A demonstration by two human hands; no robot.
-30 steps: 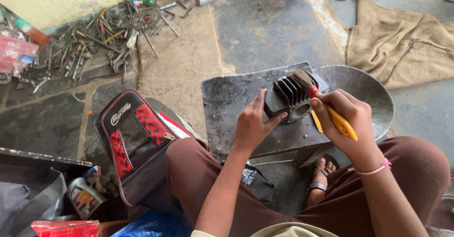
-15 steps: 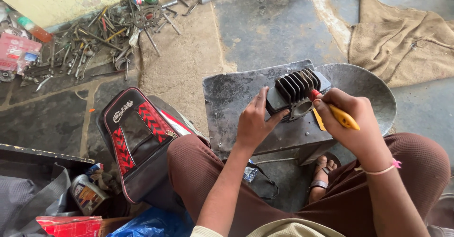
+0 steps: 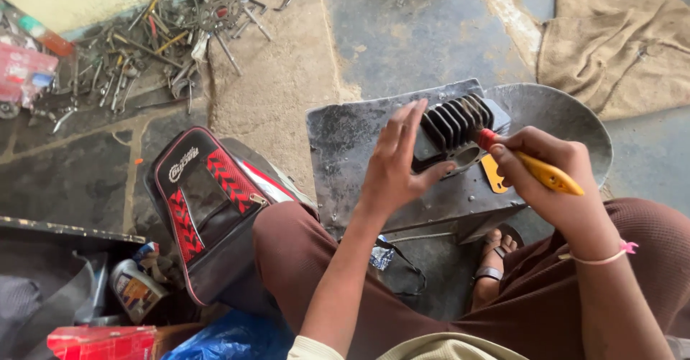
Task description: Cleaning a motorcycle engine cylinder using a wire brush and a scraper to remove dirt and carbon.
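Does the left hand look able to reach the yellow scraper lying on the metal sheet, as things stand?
Probably yes: the left hand rests on the finned cylinder, and the yellow scraper lies just beyond on the metal sheet, though the right hand crowds it.

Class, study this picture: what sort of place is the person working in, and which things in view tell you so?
Probably an informal repair workshop on the ground: a pile of metal tools lies on the concrete floor, and the hands work on a finned engine part over a metal sheet.
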